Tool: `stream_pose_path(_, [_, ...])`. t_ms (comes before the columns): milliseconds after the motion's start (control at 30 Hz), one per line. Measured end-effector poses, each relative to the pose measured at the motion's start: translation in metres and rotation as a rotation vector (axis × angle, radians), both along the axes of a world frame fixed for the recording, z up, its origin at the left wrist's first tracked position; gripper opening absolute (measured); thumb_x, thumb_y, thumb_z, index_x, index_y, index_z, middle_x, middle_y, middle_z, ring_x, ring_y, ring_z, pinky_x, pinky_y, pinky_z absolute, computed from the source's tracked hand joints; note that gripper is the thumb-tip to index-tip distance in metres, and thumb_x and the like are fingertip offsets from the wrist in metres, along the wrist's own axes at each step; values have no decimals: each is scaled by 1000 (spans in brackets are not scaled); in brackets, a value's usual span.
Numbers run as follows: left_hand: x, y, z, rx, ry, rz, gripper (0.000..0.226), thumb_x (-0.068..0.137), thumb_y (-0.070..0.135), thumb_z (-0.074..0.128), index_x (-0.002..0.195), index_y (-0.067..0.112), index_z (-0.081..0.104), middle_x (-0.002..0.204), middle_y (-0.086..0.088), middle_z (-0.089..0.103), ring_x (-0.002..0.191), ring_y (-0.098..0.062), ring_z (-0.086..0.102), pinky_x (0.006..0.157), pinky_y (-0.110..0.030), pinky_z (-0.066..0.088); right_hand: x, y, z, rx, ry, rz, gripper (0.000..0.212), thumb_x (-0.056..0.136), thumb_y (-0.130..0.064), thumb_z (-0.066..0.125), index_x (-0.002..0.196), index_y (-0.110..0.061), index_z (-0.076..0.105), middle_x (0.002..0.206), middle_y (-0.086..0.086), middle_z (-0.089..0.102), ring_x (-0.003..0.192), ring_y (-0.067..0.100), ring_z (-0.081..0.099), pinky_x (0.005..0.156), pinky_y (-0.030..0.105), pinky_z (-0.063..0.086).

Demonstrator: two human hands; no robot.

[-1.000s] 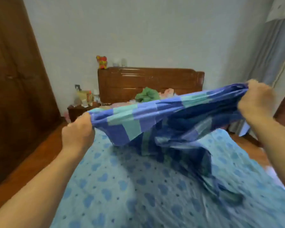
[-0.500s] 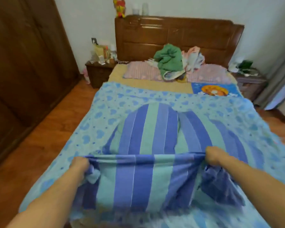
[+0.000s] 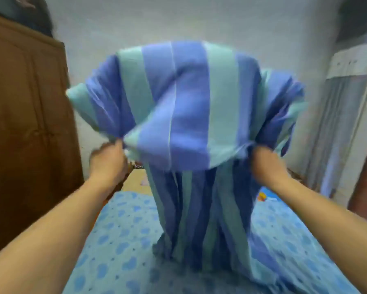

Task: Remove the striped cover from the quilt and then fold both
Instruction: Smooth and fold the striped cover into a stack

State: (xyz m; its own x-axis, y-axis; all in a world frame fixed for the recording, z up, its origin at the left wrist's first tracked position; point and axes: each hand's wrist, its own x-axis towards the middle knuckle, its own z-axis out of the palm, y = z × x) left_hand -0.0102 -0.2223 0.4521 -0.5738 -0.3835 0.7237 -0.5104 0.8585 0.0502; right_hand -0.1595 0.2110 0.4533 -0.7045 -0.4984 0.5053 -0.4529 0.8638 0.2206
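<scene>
Both arms reach forward over the bed. The left hand and the right hand each grip a bunched edge of the striped cover, fingers curled round the fabric; the picture is motion-blurred, so the single fingers cannot be told apart. The cover, in blue and pale green stripes, is held up in the air between the hands, its upper part billowing above them like a filled bag. Its lower part hangs down in long folds and its end rests on the quilt, a light blue spread with darker blue hearts and dots that lies flat on the bed. A dark wooden wardrobe stands at the left, and a pale curtain hangs at the right.
</scene>
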Motion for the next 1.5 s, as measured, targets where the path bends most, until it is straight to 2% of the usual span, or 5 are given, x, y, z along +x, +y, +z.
stream_pose_path(100, [51,-12,-145,341,-769,309,37,92,19,45,124,20,64,128,-2,65,117,-22,62,87,-38,51,26,20,-107,410,-473,-297,29,83,-20,65,112,-16,62,109,9,64,100,31,67,77,38,55])
stream_pose_path(700, [329,5,-464,435,-1265,147,41,97,25,39,137,24,48,129,2,63,116,-17,64,94,-33,50,266,91,-415,652,-1244,-148,11,82,-16,50,87,-19,59,100,7,68,100,28,64,68,29,41])
stream_pose_path(933, [323,0,-432,742,-705,424,21,87,25,62,98,15,48,104,-21,66,96,-40,66,70,-40,46,244,81,-410,-251,-767,-442,31,77,-3,56,103,-15,68,108,22,66,97,42,63,78,43,50])
stream_pose_path(1100, [344,-23,-432,920,-503,640,20,87,11,61,106,5,64,115,-30,61,106,-48,60,87,-51,50,268,123,-442,492,-1196,-382,17,75,-22,65,90,-25,57,107,6,67,102,28,67,81,31,52])
stream_pose_path(1500, [214,35,-359,882,-403,-97,18,87,24,60,101,23,50,81,-7,61,85,-37,61,73,-43,44,250,75,-395,23,-955,-220,49,79,-8,50,121,-28,65,116,7,68,106,33,63,80,41,53])
